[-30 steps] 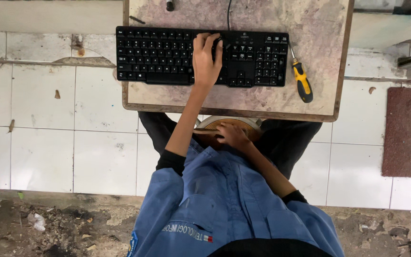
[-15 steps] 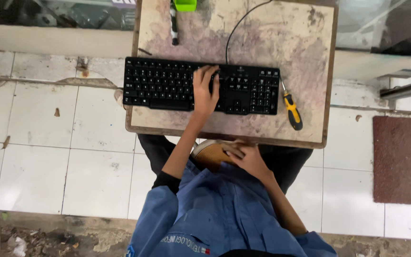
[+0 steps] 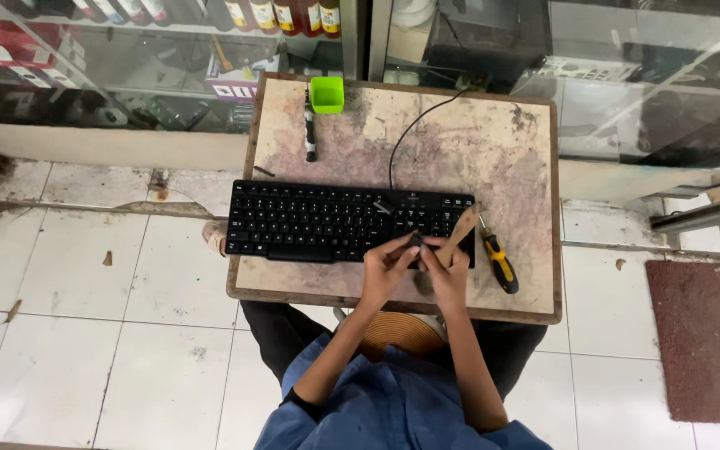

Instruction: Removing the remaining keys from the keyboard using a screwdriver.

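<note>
A black keyboard (image 3: pixel 327 221) lies across a worn wooden table (image 3: pixel 510 158). My left hand (image 3: pixel 385 268) is at the keyboard's right front part. Its fingertips are pinched on a small dark key, and I cannot tell whether the key is loose. My right hand (image 3: pixel 447 275) sits right beside it, touching it, and grips a flat tan wooden-handled tool (image 3: pixel 461 229). The tool slants up over the keys on the right. The keyboard's black cable (image 3: pixel 410 133) runs to the table's far edge.
A yellow-and-black screwdriver (image 3: pixel 500 262) lies just right of the keyboard. A green cup (image 3: pixel 327 93) and a thin black-and-white stick (image 3: pixel 310 129) sit at the table's far left. Glass display cabinets (image 3: pixel 627 75) stand behind. A reddish mat (image 3: pixel 706 333) lies on the tiled floor at right.
My right hand rose from my lap to the keyboard and now holds the wooden tool. My left hand shifted to the keyboard's right front. The view moved, showing more of the far table.
</note>
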